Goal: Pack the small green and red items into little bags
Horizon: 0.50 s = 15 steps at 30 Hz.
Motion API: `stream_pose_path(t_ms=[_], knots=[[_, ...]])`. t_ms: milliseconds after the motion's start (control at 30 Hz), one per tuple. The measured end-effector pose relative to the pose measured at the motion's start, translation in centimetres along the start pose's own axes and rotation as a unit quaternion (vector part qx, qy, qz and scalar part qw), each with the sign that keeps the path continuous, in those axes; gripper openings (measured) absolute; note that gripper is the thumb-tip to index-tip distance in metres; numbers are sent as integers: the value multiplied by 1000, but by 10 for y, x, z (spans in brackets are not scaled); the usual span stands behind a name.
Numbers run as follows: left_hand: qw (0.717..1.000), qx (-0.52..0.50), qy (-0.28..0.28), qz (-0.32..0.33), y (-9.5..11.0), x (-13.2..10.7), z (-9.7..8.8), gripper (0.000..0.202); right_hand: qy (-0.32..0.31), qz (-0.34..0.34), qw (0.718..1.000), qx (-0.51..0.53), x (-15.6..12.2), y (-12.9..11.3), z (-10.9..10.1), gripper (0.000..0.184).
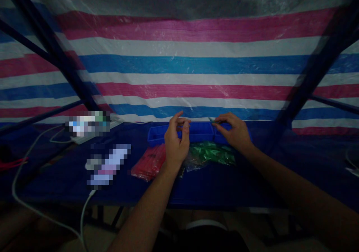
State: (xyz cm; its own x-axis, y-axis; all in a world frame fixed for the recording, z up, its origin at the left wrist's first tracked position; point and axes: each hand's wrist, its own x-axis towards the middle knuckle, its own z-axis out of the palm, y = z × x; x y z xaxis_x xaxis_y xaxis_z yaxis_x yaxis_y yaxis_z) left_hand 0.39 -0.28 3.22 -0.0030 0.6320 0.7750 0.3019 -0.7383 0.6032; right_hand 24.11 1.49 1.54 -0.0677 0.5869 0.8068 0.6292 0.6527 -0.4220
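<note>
My left hand (pixel 178 141) is raised over the front of a blue plastic tray (pixel 157 133), its fingers loosely curled and partly apart. I see nothing held in it. Farther right, my right hand (pixel 235 130) pinches a small pale greenish piece (pixel 211 120) between thumb and fingertips; it is too small and dark to name. Below the left hand lies a clear bag of red pieces (pixel 151 160). Between the hands, in front of the tray, rests a clear bag of green pieces (pixel 214 153). Beside it is a mostly clear plastic bag (pixel 193 162).
A phone (pixel 110 166) with a white cable (pixel 86 203) lies on the blue tabletop (pixel 218 188) at left. Behind it, a blurred-out device (pixel 88 123) sits by a white power strip (pixel 98 131). Blue metal posts (pixel 314 72) and a striped sheet (pixel 185 65) stand behind.
</note>
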Motion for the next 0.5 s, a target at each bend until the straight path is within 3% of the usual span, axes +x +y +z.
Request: stream_pose_path(t_ms=[100,300,500], knots=[[1000,7,-7,15,-3,-1,1,38,-99,-72,992,-27,-2,2,6,14],[999,27,-2,21,-2,-1,0,36,-154,-116,981,-23,-8,-16,2,14],[994,45,-84,53,0,-6,4,34,-278,-181,942,48,-18,-43,8,17]])
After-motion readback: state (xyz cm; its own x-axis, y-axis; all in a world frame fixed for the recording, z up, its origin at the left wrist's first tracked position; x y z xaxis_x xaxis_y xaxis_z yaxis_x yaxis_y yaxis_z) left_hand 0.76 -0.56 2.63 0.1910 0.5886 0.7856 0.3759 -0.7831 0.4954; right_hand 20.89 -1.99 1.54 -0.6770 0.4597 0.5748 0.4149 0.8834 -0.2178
